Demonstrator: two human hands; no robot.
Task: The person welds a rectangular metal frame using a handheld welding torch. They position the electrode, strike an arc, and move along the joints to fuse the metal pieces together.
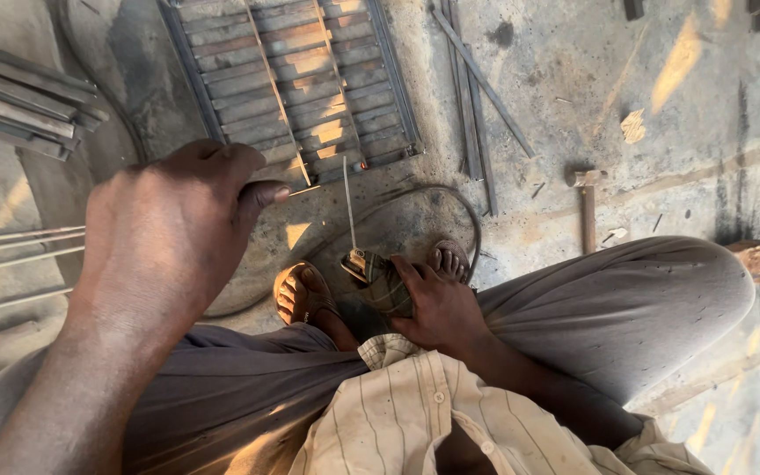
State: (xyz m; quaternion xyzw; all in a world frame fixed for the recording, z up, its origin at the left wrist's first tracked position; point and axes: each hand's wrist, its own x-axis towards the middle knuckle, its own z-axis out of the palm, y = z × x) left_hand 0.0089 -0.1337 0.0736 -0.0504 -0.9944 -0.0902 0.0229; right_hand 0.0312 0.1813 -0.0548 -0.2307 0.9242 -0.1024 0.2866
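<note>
My left hand (164, 242) is raised close to the camera with its fingers closed. A thin metal rod (303, 187) pokes out beside the thumb, just in front of a metal grille (301, 79) that lies on the concrete floor. Lower down, between my sandalled feet (301, 295), my right hand (437, 308) grips a cloth-wrapped electrode holder (380, 281). A thin welding electrode (349, 207) stands up from its clamp. My knees in grey trousers frame both hands.
A hammer (587, 207) lies on the floor to the right, near a wooden block (754, 257). Flat steel strips (477, 97) lie beside the grille. Stacked bars (19, 105) and thin rods (10, 255) are at the left. A cable (464, 207) loops past my feet.
</note>
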